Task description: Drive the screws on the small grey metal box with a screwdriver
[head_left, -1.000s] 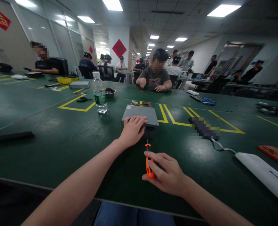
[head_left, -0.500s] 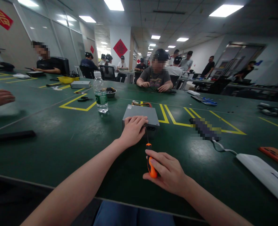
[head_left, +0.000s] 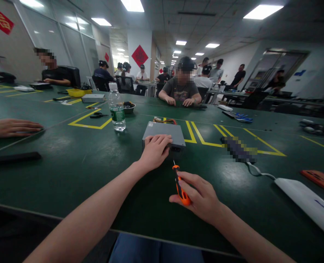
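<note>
A flat grey metal box (head_left: 166, 132) with coloured wires at its far end lies on the green table (head_left: 68, 160). My left hand (head_left: 154, 151) rests on its near left corner, fingers curled over the edge and pressing it down. My right hand (head_left: 199, 197) is closed around an orange-and-black screwdriver (head_left: 180, 184), whose thin tip points up and away toward the box's near side, a short way off it.
A water bottle (head_left: 116, 109) stands left of the box. Another person's hand (head_left: 12, 128) lies flat at the far left. A white device (head_left: 307, 201) with a cable and an orange object (head_left: 319, 179) lie to the right. People sit across the table.
My right hand drew the screwdriver back slightly and tilted it, so its tip left the box's near face. Another person's hand came in at the left and lay flat.
</note>
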Motion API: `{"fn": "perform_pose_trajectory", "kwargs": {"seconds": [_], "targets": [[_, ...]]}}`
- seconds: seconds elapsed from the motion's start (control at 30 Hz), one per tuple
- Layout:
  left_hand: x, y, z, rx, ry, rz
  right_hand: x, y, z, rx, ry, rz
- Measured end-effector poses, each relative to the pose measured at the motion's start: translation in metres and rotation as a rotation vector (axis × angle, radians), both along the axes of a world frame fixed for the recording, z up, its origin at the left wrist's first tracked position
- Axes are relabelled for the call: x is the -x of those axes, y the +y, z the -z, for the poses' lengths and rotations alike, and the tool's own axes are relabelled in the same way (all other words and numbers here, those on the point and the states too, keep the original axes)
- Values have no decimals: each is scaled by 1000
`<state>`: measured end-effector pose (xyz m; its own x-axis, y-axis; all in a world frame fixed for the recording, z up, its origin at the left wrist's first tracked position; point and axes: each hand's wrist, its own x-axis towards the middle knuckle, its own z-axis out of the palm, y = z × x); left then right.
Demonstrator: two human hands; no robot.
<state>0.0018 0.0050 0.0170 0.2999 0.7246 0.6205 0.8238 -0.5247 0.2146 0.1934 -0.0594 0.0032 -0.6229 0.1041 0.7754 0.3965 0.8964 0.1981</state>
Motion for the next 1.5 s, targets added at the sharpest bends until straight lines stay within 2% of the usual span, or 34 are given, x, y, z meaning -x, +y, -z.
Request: {"fn": "perform_pose_trajectory", "kwargs": {"seconds": [0.2,0.33,0.5,0.77,0.97,1.23,1.5], "targets": [[-1,-2,-2,-1,1,-3,4,-5,-6,-27,-149,0],[-1,-2,-2,10,0,-7,1,-4,-10,-56,-53,33],[0,-1,-1,16,2,-13,-6,4,-8,-16,89,84],[-1,-2,-2,19,9,-13,-2,5,-8,-51,10,112],[-1,-1,-1,5,14,-19,-12,0,-12,-66,39,54],[0,-2,-3,18,9,-5,-21,1,-17,-86,91,139],[0,-3,-3,17,4,3,-21,2,-17,-76,79,140]]}}
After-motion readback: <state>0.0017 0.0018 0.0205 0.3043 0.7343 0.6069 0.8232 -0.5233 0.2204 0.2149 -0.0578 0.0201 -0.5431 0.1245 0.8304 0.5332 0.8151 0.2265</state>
